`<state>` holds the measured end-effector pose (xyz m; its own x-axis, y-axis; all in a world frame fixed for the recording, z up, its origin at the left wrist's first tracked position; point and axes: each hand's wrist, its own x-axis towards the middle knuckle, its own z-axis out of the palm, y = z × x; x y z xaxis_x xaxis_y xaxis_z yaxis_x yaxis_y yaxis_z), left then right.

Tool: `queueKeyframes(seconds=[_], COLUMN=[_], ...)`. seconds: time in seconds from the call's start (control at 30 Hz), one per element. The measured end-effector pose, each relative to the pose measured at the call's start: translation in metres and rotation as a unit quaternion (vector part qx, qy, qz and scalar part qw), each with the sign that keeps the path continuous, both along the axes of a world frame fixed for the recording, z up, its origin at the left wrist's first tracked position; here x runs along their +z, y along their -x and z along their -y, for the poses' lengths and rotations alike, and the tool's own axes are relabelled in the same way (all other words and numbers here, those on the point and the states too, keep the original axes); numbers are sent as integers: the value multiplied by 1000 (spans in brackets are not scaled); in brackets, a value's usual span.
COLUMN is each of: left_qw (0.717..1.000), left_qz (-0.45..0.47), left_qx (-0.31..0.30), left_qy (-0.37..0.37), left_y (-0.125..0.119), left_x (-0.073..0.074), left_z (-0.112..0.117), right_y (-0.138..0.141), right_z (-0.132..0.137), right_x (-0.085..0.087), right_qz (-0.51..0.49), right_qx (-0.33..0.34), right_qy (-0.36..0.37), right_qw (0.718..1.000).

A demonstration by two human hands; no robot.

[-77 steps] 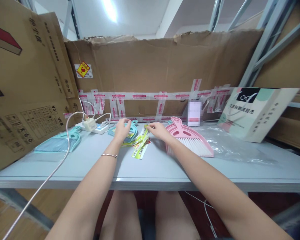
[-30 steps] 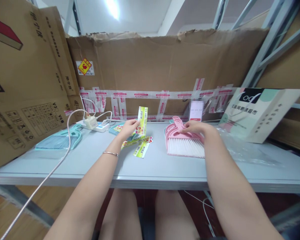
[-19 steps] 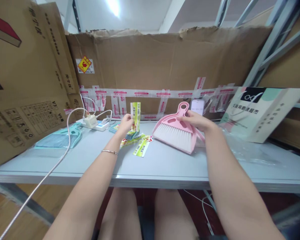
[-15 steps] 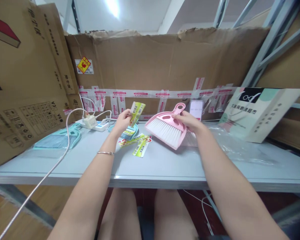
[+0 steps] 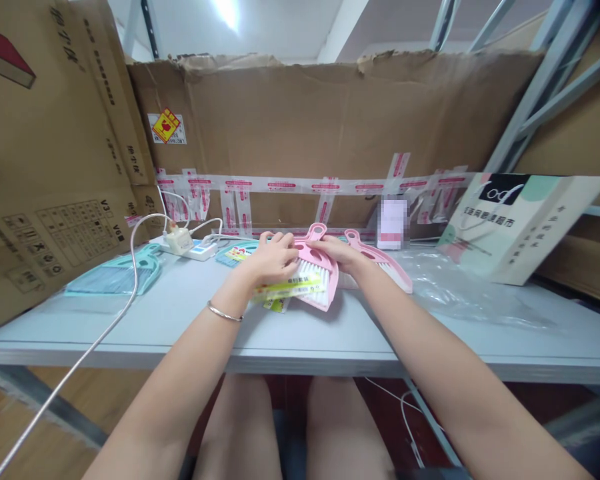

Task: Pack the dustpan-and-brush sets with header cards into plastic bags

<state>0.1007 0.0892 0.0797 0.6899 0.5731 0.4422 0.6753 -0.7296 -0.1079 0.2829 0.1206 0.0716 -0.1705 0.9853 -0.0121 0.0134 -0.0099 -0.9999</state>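
Note:
A pink dustpan with a white-bristled brush (image 5: 331, 280) stands tilted above the table, with my right hand (image 5: 339, 253) closed on its handle end. My left hand (image 5: 275, 259) curls against its left side, fingers bent over the edge. A yellow-green label card (image 5: 300, 286), blurred, lies across the bristles beneath my left hand, which pinches it; the exact grip is hidden. Under it, part of another label card (image 5: 277, 305) shows on the table. Just behind my right wrist lies a second pink dustpan set (image 5: 393, 268).
Teal dustpan sets lie at left (image 5: 115, 275) and behind my left hand (image 5: 235, 253). A power strip (image 5: 195, 249) with plugs and a white cable (image 5: 136, 280) sits left. Clear plastic bags (image 5: 475, 293) and a printed carton (image 5: 510, 227) are right. Cardboard (image 5: 305, 127) closes the back.
My right hand has brought the pink dustpan leftward and turned it more upright, uncovering the second pink set. My left hand has lowered the label card rightward onto the bristles.

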Motion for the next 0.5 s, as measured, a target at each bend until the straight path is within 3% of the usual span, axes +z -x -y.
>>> queueKeyframes(seconds=[0.1, 0.27, 0.4, 0.5], left_qw=[996, 985, 972, 951], left_qz=[-16, 57, 170, 282], left_qx=[11, 24, 41, 57], left_qy=[-85, -162, -158, -113], left_y=[-3, -8, -5, 5], left_x=[-3, -5, 0, 18], left_z=[-1, -1, -5, -3], right_y=[-4, -10, -10, -10], right_z=[-1, -10, -14, -14], right_x=[0, -8, -13, -14], right_qz=[-15, -11, 2, 13], right_qx=[-9, -39, -53, -57], right_qy=[2, 13, 10, 9], right_qw=[1000, 999, 999, 998])
